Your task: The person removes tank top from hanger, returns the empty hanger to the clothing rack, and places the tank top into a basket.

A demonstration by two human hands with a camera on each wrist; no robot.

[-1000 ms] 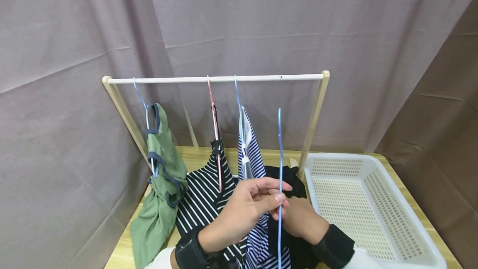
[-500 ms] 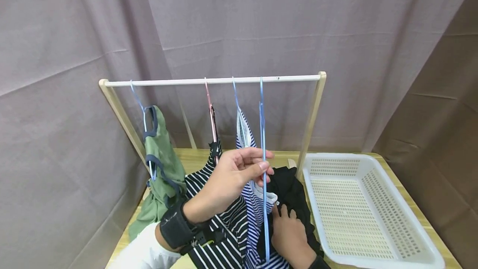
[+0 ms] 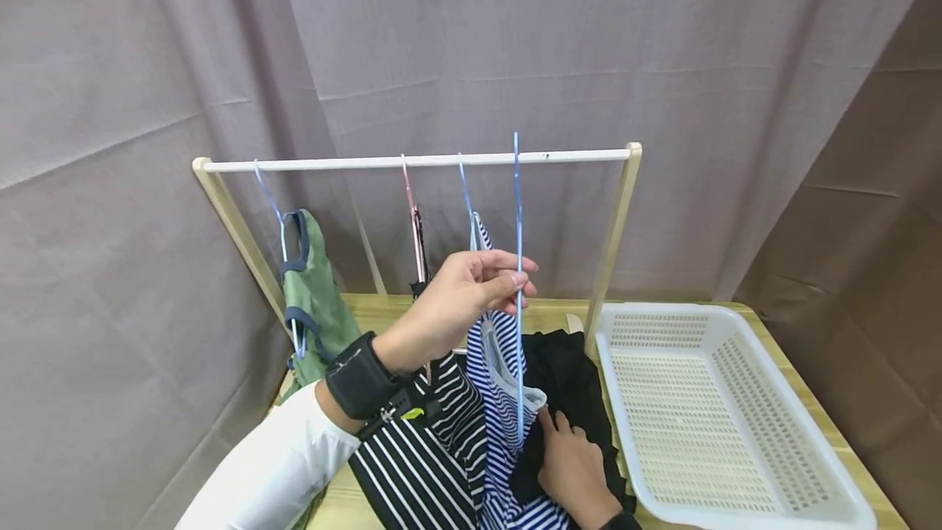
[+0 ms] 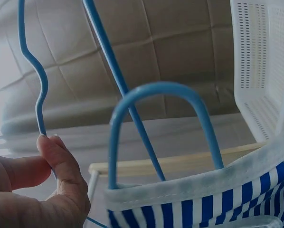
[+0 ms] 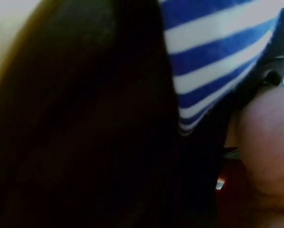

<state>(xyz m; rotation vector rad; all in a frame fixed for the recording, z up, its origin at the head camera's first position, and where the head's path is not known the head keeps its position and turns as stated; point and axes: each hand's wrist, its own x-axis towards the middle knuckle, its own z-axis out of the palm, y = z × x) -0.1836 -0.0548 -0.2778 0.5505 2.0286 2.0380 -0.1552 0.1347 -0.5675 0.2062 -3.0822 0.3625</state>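
Observation:
My left hand (image 3: 471, 293) pinches a blue wire clothes hanger (image 3: 518, 211) between thumb and fingers. The hanger stands edge-on to the head camera, its hook tip just above the rail's line. Its lower end overlaps the pale neckline of a blue-and-white striped garment (image 3: 500, 424). In the left wrist view, a rounded blue wire loop (image 4: 156, 88) rises above that garment's pale edge (image 4: 180, 187). Lower right, my right hand (image 3: 574, 469) rests on a black garment (image 3: 567, 375), fingers extended close to the striped one. Dark cloth fills most of the right wrist view.
A white rail (image 3: 331, 163) on wooden posts spans the back. From it hang a green garment (image 3: 324, 293), a black-and-white striped garment (image 3: 412, 464) on a pink hanger (image 3: 409, 195), and a second blue hanger (image 3: 466, 186). A white perforated basket (image 3: 758, 505) stands right.
My left hand has moved up and slightly left with the hanger, raising its hook from below the rail to rail height. My right hand has moved down, its fingers now on the black garment.

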